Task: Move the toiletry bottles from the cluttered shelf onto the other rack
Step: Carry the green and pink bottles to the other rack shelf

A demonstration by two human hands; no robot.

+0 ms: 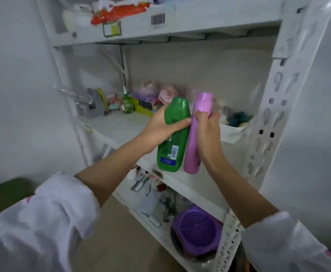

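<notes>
My left hand (pixel 158 128) grips a green toiletry bottle (pixel 173 146) around its upper half, cap up, barcode label facing me. My right hand (pixel 206 130) grips a tall purple bottle (pixel 194 152) just below its cap. Both bottles are held upright side by side, touching, in the air just in front of the middle shelf (pixel 113 126) of a white metal rack. A small green spray bottle (pixel 127 104) stands at the back of that shelf.
At the shelf's back lie pink and purple bags (pixel 153 91), a grey holder (pixel 95 106) and a white bin of cloths (pixel 234 126). The lower shelf holds scissors (pixel 139 183) and a purple bowl (pixel 197 226). The rack's upright post (pixel 268 118) stands at right.
</notes>
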